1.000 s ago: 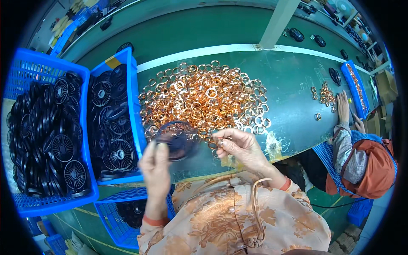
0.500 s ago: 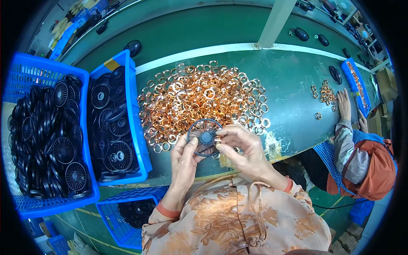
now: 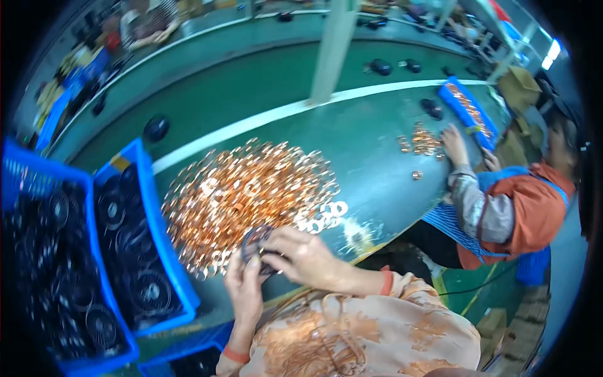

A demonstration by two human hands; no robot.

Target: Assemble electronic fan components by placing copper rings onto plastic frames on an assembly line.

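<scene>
The black round grille (image 3: 256, 236) is held between the fingers of the left hand (image 3: 244, 283), just short of the ring pile. The fingers of the right hand (image 3: 301, 256) are curled over the grille's right side; owing to blur, what is gripped by them cannot be told. With the hands taken as the clock's centre, the loose pile of copper-coloured rings (image 3: 251, 195) is spread at 12 o'clock on the green table (image 3: 383, 182). At 9 o'clock, a blue crate (image 3: 168, 248) is filled with black grilles, and beyond it a second blue crate (image 3: 108, 276) is heaped with more. A dark rounded piece (image 3: 157, 127) is seen near 11 o'clock. At 2 o'clock, a small heap of rings (image 3: 424, 139) is touched or nearly touched by a co-worker's hand (image 3: 455, 146); past it, a long blue tray (image 3: 450, 102) is lined with rings.
</scene>
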